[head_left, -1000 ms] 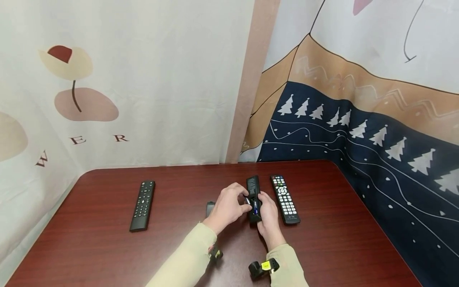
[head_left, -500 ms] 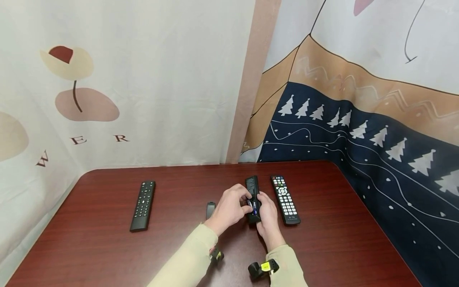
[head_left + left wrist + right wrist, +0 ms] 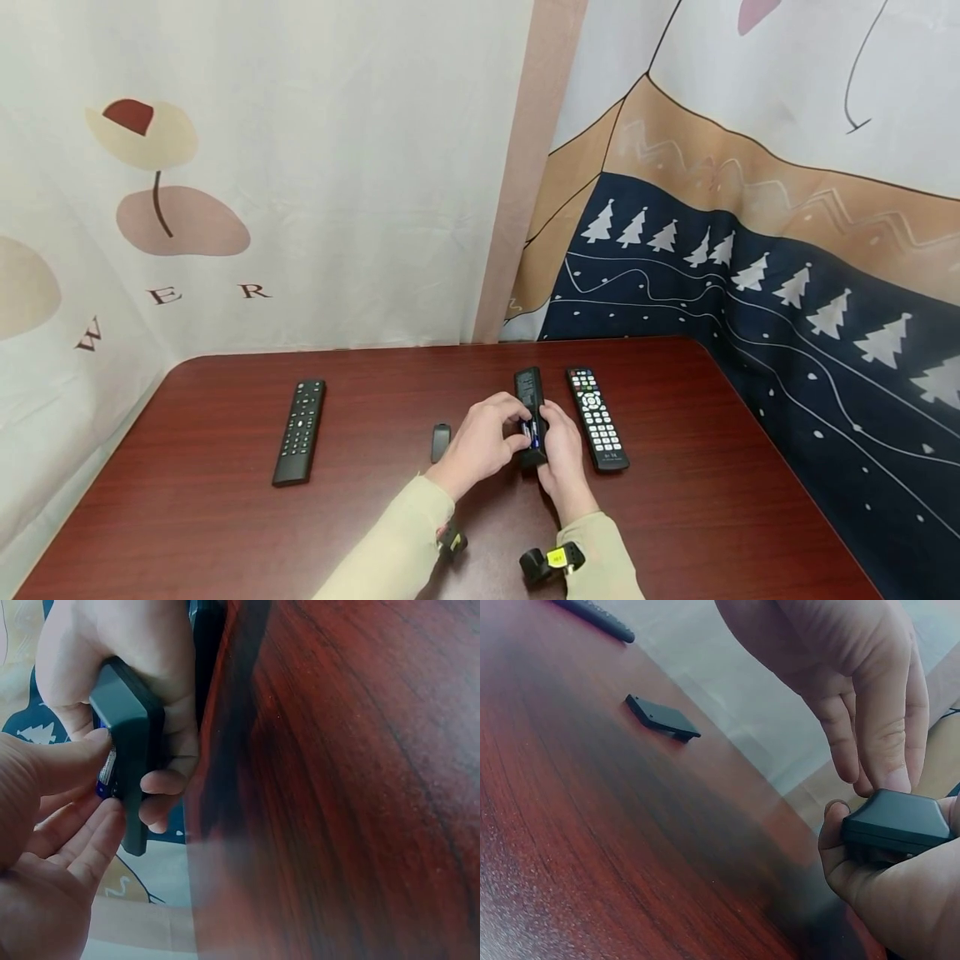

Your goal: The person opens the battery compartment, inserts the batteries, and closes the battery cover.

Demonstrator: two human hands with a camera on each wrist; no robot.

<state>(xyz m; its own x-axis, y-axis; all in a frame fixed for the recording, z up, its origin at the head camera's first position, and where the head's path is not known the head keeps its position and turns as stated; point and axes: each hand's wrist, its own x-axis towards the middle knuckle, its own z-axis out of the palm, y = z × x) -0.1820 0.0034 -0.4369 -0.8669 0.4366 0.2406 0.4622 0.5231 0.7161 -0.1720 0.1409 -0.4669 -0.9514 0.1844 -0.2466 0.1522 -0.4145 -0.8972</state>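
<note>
My right hand grips a black remote control from its right side, with the back up and the battery compartment uncovered. Blue batteries show in the compartment. In the left wrist view, the thumb and fingers of my left hand pinch a blue-and-white battery at the compartment's opening. From the right wrist, the left fingertips meet the remote's far side, and the batteries are hidden there. The small black battery cover lies on the table, just left of my left hand.
A black remote with white buttons lies right of my right hand. Another black remote rests at the table's left. The reddish-brown table ends at patterned curtains behind and to the right. Small cameras sit on both wrists.
My left fingers have shifted slightly right and down over the compartment. The battery that stuck out at its left edge now sits further in. My right hand keeps the remote in place.
</note>
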